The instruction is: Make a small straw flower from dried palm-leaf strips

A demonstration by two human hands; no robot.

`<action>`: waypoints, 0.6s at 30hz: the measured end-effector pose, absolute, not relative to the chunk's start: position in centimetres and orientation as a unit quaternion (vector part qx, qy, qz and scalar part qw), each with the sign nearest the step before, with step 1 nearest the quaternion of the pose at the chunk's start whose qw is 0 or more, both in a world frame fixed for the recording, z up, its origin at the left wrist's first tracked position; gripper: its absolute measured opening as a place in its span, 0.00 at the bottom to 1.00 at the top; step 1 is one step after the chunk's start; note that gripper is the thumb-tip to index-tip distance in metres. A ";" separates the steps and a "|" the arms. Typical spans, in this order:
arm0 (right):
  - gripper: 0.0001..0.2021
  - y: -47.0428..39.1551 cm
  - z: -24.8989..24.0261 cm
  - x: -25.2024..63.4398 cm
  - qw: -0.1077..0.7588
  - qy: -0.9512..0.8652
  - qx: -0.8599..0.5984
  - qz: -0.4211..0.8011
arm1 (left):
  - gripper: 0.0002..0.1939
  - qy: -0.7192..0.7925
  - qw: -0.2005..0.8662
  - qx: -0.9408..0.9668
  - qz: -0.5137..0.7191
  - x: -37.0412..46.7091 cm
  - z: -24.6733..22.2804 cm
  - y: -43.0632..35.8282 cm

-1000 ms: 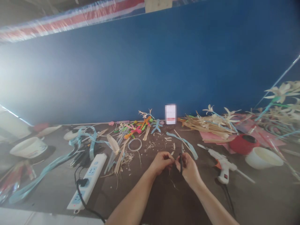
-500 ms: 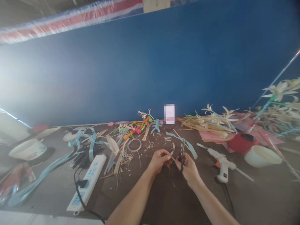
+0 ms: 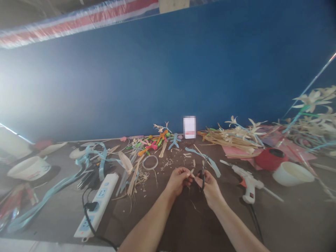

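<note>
Pinched in my left hand (image 3: 179, 180) is a small pale strip of dried husk (image 3: 192, 174), its end sticking out past the fingertips. My right hand (image 3: 210, 187) is closed round a pair of dark-handled scissors (image 3: 202, 178), with the blades pointing up and away. The right fingertips also come up to the strip, close to the left ones; whether they grip it I cannot tell. Just beyond both hands lie small pale scraps (image 3: 187, 154) and a light blue ribbon piece (image 3: 210, 161).
A white glue gun (image 3: 248, 182) with its cord lies to the right, by a cream cup (image 3: 292, 174) and a red container (image 3: 270, 159). On the left are a power strip (image 3: 97, 206), a blue ribbon (image 3: 49, 196) and a metal ring (image 3: 150, 162). Husk flowers (image 3: 257, 127) lie behind.
My hands stay close together over the table, the fingers and the strip between them shifting only slightly. The scissors remain in my right hand.
</note>
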State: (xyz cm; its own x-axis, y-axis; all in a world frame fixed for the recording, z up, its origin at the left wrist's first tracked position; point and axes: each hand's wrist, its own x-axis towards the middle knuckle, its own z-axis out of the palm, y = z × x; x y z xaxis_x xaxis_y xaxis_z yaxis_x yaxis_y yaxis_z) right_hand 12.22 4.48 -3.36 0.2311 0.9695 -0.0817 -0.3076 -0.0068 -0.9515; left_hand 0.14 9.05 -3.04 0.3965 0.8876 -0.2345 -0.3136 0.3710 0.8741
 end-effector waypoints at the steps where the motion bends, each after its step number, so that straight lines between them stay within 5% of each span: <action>1: 0.11 4.5 -3.3 12.2 0.617 -0.336 -0.487 0.520 | 0.09 0.364 0.744 0.391 0.403 0.1 -2.9 9.0; 18: 0.11 4.7 -4.2 11.6 0.657 -0.321 -0.510 0.453 | 0.12 0.373 0.726 0.415 0.403 0.5 -2.8 8.9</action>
State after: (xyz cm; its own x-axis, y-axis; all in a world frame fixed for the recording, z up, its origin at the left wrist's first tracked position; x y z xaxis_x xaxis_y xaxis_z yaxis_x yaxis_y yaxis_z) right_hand 11.57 4.68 -4.17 0.3844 0.9223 -0.0407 -0.2680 0.0693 -0.9609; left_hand 0.47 8.86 -2.83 0.3982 0.8937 -0.2067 -0.2753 0.3314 0.9024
